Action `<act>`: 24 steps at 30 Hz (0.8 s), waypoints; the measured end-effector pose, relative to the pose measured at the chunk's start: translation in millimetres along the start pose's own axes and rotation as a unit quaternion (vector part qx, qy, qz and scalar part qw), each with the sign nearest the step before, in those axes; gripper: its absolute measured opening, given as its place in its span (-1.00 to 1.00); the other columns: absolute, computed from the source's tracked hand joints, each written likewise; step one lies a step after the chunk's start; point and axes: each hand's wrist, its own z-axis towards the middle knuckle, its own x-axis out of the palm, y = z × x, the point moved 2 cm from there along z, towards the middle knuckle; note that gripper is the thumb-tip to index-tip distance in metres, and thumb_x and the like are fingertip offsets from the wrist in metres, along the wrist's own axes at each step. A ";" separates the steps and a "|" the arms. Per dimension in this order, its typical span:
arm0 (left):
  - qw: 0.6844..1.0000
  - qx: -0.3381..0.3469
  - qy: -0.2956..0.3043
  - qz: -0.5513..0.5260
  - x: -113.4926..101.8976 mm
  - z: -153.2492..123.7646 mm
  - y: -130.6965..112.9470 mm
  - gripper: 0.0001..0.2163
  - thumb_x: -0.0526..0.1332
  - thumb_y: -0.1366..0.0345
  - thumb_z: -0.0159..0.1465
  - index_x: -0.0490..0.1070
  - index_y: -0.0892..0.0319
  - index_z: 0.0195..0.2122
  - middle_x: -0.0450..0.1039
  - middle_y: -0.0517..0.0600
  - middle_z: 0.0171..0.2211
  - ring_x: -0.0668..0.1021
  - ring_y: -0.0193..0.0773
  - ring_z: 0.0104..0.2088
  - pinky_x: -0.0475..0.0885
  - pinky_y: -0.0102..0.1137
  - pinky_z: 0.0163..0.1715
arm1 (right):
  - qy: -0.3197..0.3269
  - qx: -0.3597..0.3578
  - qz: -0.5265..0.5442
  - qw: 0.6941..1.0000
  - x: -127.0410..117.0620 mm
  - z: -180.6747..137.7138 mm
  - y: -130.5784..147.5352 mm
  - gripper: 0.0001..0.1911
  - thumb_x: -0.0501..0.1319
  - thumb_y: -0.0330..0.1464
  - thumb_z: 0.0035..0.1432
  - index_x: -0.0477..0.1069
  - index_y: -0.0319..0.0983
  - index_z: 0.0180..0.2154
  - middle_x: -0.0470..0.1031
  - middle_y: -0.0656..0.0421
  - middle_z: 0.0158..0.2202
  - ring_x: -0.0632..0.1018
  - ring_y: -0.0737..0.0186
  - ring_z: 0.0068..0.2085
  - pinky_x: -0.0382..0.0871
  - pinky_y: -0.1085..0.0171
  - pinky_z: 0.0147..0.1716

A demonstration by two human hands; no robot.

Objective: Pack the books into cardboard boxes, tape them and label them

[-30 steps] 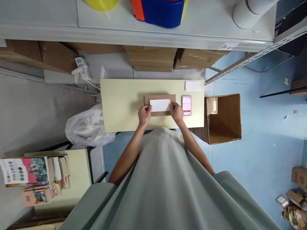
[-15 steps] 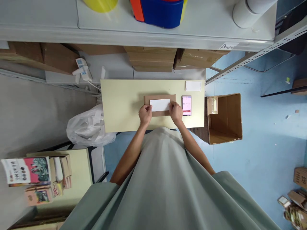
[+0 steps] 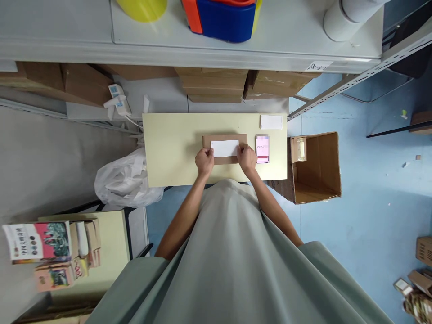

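A white rectangular label (image 3: pixel 225 148) lies over a flat brown cardboard box (image 3: pixel 219 137) on the pale yellow table (image 3: pixel 168 148). My left hand (image 3: pixel 204 161) pinches the label's lower left corner, fingers closed. At the label's right edge, my right hand (image 3: pixel 247 159) pinches it too, its knuckles over the box's right end. Whether the label's underside touches the box everywhere, I cannot tell. Just right of my right hand lies a phone (image 3: pixel 262 149) with a pink lit screen. Another white label (image 3: pixel 271 122) rests at the table's far right corner.
An open cardboard carton (image 3: pixel 315 167) stands off the table's right end. Left of the table hangs a white plastic bag (image 3: pixel 124 177). Books (image 3: pixel 40 243) are piled on a side table at lower left. A metal shelf (image 3: pixel 189 54) with boxes below it runs along the back.
Both hands keep their hold on the label, almost still over the box. The view has shifted very slightly.
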 end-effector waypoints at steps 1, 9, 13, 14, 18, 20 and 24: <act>1.000 0.001 0.000 -0.002 0.1 0.1 0.2 -0.74 0.19 0.12 0.46 0.60 0.13 -0.22 0.70 0.13 -0.16 0.66 -0.04 -0.11 0.45 -0.26 -0.05 | 0.000 0.003 0.002 1.000 -0.7 0.5 -0.6 -0.69 0.06 -0.15 0.60 0.49 -0.16 -0.06 0.69 0.01 -0.10 0.69 -0.04 -0.08 0.48 0.16 -0.14; 1.000 0.005 -0.013 -0.023 2.6 3.8 3.8 -0.78 0.24 0.14 0.42 0.58 0.12 -0.28 0.68 0.13 -0.22 0.65 -0.01 -0.14 0.44 -0.24 -0.08 | 0.067 0.016 0.003 0.998 -12.4 -1.2 -6.9 -0.77 0.31 -0.13 0.42 0.59 -0.12 -0.24 0.71 0.05 -0.19 0.69 -0.06 -0.12 0.51 0.15 -0.18; 1.000 -0.002 -0.017 -0.018 3.6 3.9 3.6 -0.79 0.23 0.15 0.43 0.58 0.12 -0.27 0.69 0.14 -0.19 0.65 -0.01 -0.13 0.43 -0.24 -0.07 | 0.092 0.010 0.000 0.996 -13.9 5.8 -0.1 -0.81 0.40 -0.16 0.33 0.62 -0.13 -0.28 0.72 0.05 -0.20 0.69 -0.04 -0.11 0.50 0.18 -0.19; 1.000 -0.003 -0.015 -0.016 3.7 3.8 3.3 -0.78 0.23 0.15 0.44 0.58 0.13 -0.26 0.69 0.15 -0.19 0.65 -0.01 -0.13 0.43 -0.24 -0.07 | 0.090 0.009 0.004 0.996 -13.7 9.7 3.3 -0.80 0.39 -0.16 0.33 0.62 -0.13 -0.28 0.72 0.05 -0.20 0.69 -0.03 -0.12 0.50 0.18 -0.19; 1.000 -0.009 -0.006 -0.011 3.8 3.2 2.4 -0.76 0.21 0.14 0.45 0.58 0.14 -0.25 0.68 0.15 -0.18 0.65 -0.01 -0.13 0.43 -0.24 -0.07 | 0.069 0.004 0.024 0.997 -11.6 27.4 20.0 -0.71 0.26 -0.14 0.45 0.63 -0.14 -0.24 0.72 0.02 -0.16 0.68 -0.01 -0.13 0.50 0.16 -0.16; 1.000 -0.009 -0.009 -0.013 3.7 3.1 2.3 -0.77 0.21 0.14 0.45 0.58 0.13 -0.25 0.68 0.13 -0.20 0.65 -0.02 -0.13 0.43 -0.25 -0.07 | 0.061 0.006 0.026 0.998 -10.0 32.8 26.6 -0.67 0.20 -0.13 0.50 0.63 -0.14 -0.23 0.72 0.01 -0.16 0.68 -0.02 -0.13 0.51 0.14 -0.14; 1.000 -0.004 -0.008 -0.015 3.3 3.9 3.4 -0.78 0.21 0.15 0.45 0.58 0.13 -0.24 0.69 0.13 -0.19 0.65 -0.02 -0.13 0.43 -0.25 -0.07 | 0.083 -0.010 0.027 0.996 -4.0 30.2 32.9 -0.72 0.23 -0.14 0.48 0.61 -0.13 -0.22 0.72 0.05 -0.16 0.66 0.02 -0.12 0.51 0.15 -0.11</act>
